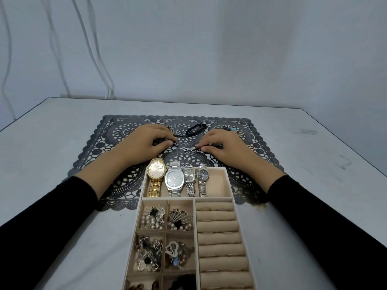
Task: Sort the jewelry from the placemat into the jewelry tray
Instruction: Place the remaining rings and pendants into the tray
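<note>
While left hand (146, 141) pinches a dark piece (174, 142), right hand (222, 146) a clasp chain (191, 149), at placemat (117, 130) centre, black bracelet (196, 129) lies at far edge | jewelry tray (228, 183) overlaps near edge, holding four watches (174, 180) | grey table (314, 147), pale wall (209, 49).

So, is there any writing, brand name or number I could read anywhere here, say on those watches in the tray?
No text here can be read.
Round gold watch: any dial print too small to read.
Cushion-shaped silver watch: dial blurred.
Small rectangular silver watch: too small to read.
Small round dark-dial silver watch: too small to read.
Beige jewelry tray, dark lace placemat, grey table: no writing visible.
</note>
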{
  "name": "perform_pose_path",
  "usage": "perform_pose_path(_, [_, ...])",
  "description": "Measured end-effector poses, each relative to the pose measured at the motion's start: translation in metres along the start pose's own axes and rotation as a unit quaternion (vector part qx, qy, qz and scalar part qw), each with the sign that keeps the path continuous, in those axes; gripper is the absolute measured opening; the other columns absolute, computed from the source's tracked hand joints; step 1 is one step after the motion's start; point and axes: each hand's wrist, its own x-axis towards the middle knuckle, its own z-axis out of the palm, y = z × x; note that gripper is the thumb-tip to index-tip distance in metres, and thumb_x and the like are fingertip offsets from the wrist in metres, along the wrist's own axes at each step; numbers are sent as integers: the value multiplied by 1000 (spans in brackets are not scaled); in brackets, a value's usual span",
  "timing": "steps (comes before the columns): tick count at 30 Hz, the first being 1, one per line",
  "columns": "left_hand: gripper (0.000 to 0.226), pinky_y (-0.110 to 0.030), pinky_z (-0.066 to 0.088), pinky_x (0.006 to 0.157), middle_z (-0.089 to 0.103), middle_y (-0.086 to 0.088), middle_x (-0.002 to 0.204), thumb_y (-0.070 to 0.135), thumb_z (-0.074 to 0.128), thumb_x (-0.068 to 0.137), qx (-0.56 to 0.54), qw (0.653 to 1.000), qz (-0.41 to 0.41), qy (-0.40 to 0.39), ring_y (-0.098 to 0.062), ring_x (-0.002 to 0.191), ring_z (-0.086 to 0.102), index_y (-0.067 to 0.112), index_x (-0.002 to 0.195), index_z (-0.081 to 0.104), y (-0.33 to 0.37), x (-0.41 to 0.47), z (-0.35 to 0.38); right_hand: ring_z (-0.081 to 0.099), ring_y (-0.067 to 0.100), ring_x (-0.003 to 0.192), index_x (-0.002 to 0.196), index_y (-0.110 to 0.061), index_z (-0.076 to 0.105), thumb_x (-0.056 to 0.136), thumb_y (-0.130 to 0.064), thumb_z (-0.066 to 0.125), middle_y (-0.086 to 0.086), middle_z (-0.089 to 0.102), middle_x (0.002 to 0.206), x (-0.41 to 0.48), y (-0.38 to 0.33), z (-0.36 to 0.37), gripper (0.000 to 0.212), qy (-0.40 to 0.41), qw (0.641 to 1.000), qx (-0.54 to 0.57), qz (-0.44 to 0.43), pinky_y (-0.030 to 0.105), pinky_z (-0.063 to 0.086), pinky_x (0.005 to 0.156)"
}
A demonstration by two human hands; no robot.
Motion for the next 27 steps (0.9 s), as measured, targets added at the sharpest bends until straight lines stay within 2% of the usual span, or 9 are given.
perform_pose_path(3, [17, -5, 36, 79, 68, 8, 107, 22, 66, 91, -2, 1000, 1, -4, -8, 95, 60, 23, 106, 74, 1, 2, -2, 59, 9, 92, 94, -15, 75, 86, -16, 69, -4, 66, 99, 2, 1, 0, 10, -5, 1000, 4, 10, 15, 43, 82])
perform_pose_path(6, [14, -7, 38, 79, 68, 8, 102, 22, 68, 90, -5, 1000, 6, -10, -7, 93, 59, 25, 102, 74, 3, 3, -3, 56, 7, 91, 91, -15, 73, 87, -15, 67, -9, 61, 94, 4, 0, 0, 7, -23, 1000, -3, 16, 4, 35, 79])
perform_pose_path(8, [15, -12, 42, 80, 66, 9, 101, 23, 68, 90, -8, 1000, 7, -17, -7, 92, 60, 25, 104, 73, 5, 3, -4, 55, 8, 90, 89, -15, 70, 88, -14, 66, -9, 60, 92, 4, 0, 1, 5, -30, 999, -9, 15, 3, 34, 77])
perform_pose_path(12, [23, -25, 45, 84, 60, 6, 105, 27, 63, 93, 4, 999, 4, -45, -9, 91, 59, 23, 114, 70, 9, 4, -3, 55, 9, 87, 87, -13, 66, 90, -12, 63, -9, 58, 87, 3, -1, 1, 5, -19, 1000, -8, 13, 11, 36, 77])
perform_pose_path(15, [19, -23, 43, 81, 58, 9, 101, 27, 64, 93, 3, 999, -4, -50, -9, 90, 58, 23, 109, 73, 9, 6, -3, 55, 6, 84, 89, -13, 65, 91, -11, 60, -14, 58, 85, 2, -2, -1, 6, -3, 1000, 20, 24, 9, 39, 75])
perform_pose_path(17, [15, -15, 38, 76, 55, 17, 93, 26, 65, 92, 1, 999, -10, -48, -4, 88, 56, 24, 104, 73, 9, 7, -4, 57, 8, 85, 91, -13, 65, 92, -12, 59, -12, 62, 86, 1, -2, -1, 6, 10, 998, 41, 39, 15, 44, 76])
perform_pose_path(19, [11, -11, 33, 74, 55, 17, 91, 26, 66, 91, 6, 999, -10, -47, -3, 87, 54, 25, 100, 72, 9, 8, -5, 59, 6, 83, 92, -14, 66, 92, -12, 59, -10, 65, 85, 1, -2, -2, 7, 23, 996, 62, 54, 19, 46, 75])
perform_pose_path(23, [5, -19, 35, 79, 59, 9, 97, 23, 67, 91, 1, 998, -21, -59, -7, 91, 55, 25, 96, 68, 10, 9, -5, 56, 2, 72, 91, -20, 66, 92, -13, 60, -11, 65, 80, 0, -4, -5, 9, 47, 991, 97, 81, 13, 43, 67])
perform_pose_path(27, [7, -21, 35, 84, 58, 5, 101, 21, 67, 90, -7, 996, -34, -78, -10, 95, 53, 20, 98, 67, 7, 10, -5, 58, 10, 75, 92, -19, 68, 90, -15, 62, -3, 67, 83, 1, -7, -7, 8, 73, 985, 118, 108, 22, 47, 72])
